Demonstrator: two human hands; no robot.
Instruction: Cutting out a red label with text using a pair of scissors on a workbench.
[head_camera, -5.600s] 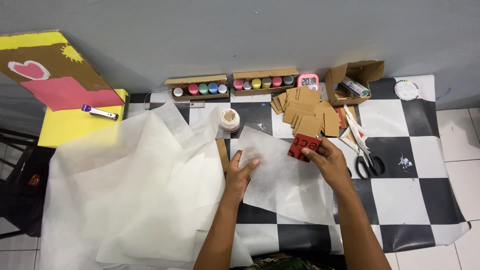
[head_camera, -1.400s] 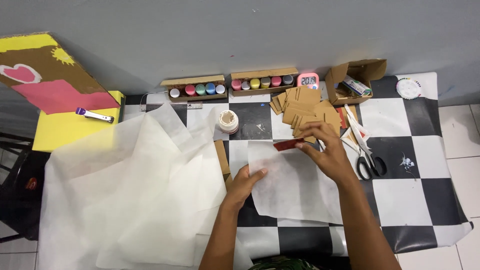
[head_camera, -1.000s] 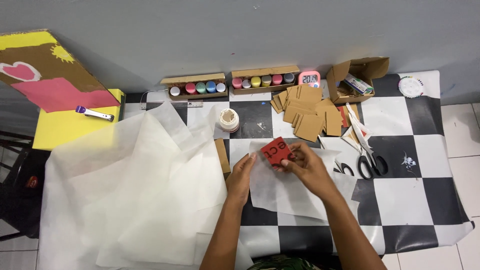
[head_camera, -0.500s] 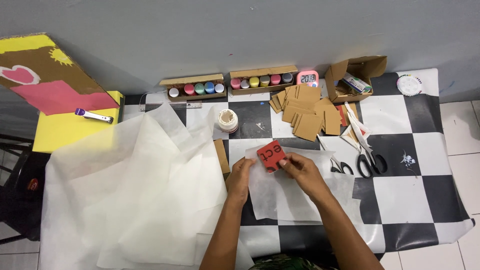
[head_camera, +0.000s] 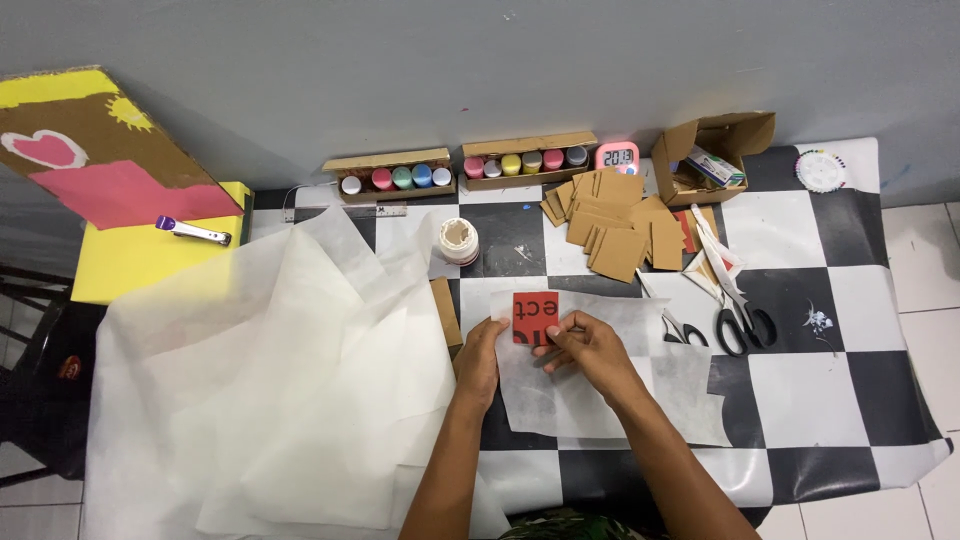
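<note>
1. I see both hands at the middle of the desk (head_camera: 800, 235), over a small sheet of white paper (head_camera: 600, 385) that lies flat on the checkered cover.
2. My right hand (head_camera: 590, 348) pinches the red card (head_camera: 536, 316) at its lower right corner, fingers curled and nearly closed on it. The card sits on the upper left part of the sheet.
3. My left hand (head_camera: 480, 355) lies mostly open, fingers loosely stretched, pressing on the sheet's left edge just beside the card. Whether a fingertip also touches the card, I cannot tell.
4. I judge the card light and fairly stiff: it holds flat and square, with crisp edges. A corner or edge pinch is enough; squeezing the middle would only bend it.
5. The sheet looks thin, limp and half see-through, since the black squares show through it. I expect it to slide on the glossy cover and crease or tear easily, so a flat palm holds it better than a pinch.
6. To the left, a big pile of the same paper (head_camera: 270, 400) covers that end of the desk in loose, crumpled layers.
7. Toward the far edge stand a glue jar (head_camera: 459, 240), two boxes of paint pots (head_camera: 400, 177) and a stack of cardboard squares (head_camera: 615, 225); scissors (head_camera: 740, 320) lie to the right, well apart from the hands.
</note>
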